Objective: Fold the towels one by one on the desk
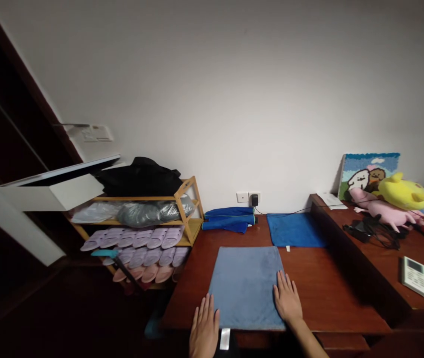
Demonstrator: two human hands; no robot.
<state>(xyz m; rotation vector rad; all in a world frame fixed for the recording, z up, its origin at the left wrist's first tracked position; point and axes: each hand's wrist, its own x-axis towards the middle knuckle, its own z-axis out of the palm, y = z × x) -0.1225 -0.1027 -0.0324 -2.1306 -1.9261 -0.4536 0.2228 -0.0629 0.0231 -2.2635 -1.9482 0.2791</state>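
Note:
A grey-blue cloth (247,286) lies spread flat on the brown wooden table (327,293), its near edge along the table's front. My left hand (204,325) rests at the cloth's near left corner, fingers stretched out. On the right edge of the cloth lies my right hand (287,297), flat with its fingers extended. A white tag (225,339) hangs from the near edge beside my left hand. Farther back, a bright blue cloth (296,229) is laid flat, and a bundle of folded blue cloths (229,220) sits near the wall.
A wooden rack (187,214) with several lilac slippers (132,237) and a black bag (141,178) stands left. On the raised surface at right are plush toys (402,194), a white calculator-like device (415,276) and cables (381,236). A black plug (254,200) sits in the wall socket.

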